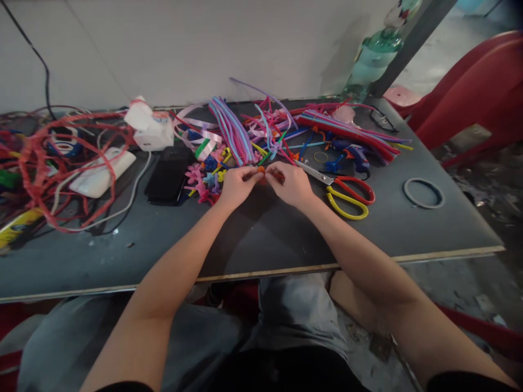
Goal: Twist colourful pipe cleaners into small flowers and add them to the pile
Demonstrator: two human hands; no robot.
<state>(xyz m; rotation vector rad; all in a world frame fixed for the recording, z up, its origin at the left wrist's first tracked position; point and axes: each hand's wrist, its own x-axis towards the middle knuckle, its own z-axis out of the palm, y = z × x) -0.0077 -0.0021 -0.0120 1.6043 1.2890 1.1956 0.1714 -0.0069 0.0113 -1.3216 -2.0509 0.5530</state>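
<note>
My left hand (238,186) and my right hand (291,184) meet above the dark table, fingertips pinched close together. Between them is a small bent orange pipe cleaner (261,170), mostly covered by the fingers. Finished pipe-cleaner flowers (196,175) in pink, blue and yellow lie just left of my left hand. Behind the hands rests a bundle of purple and blue pipe cleaners (235,130). Scissors (349,190) with one red and one yellow handle lie beside my right hand, blades pointing towards it.
A black phone (166,175) lies to the left, near tangled red-wrapped cord (30,163) and a white power bank (102,173). At right are a blue glue gun (354,152), more pipe cleaners (347,133) and a grey tape ring (424,193). A green bottle (373,60) stands behind.
</note>
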